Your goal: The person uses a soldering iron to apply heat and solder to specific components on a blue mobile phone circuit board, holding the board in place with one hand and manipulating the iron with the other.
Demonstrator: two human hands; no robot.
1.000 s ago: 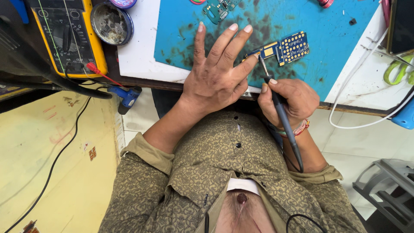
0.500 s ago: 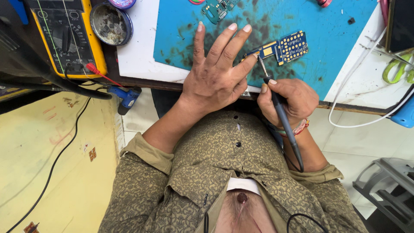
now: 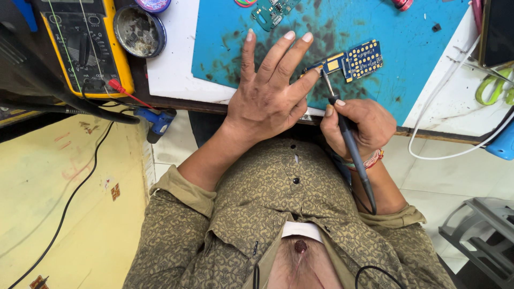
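A: Multimeter (image 3: 85, 45) sat far left, yellow-cased, a round tin (image 3: 140, 31) beside it?

B: Yes. Then the left hand (image 3: 267, 93) lay flat on the blue mat (image 3: 407, 48), fingers spread wide, gripping nothing, one fingertip touching the small blue circuit board (image 3: 356, 61).

A: And further right?

B: The right hand (image 3: 356, 126) was closed round a soldering iron (image 3: 348, 136), tip at the board's near edge.

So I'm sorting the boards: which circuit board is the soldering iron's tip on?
The blue board with gold pads, pinned by the left hand; the green board lies untouched at the mat's top edge.
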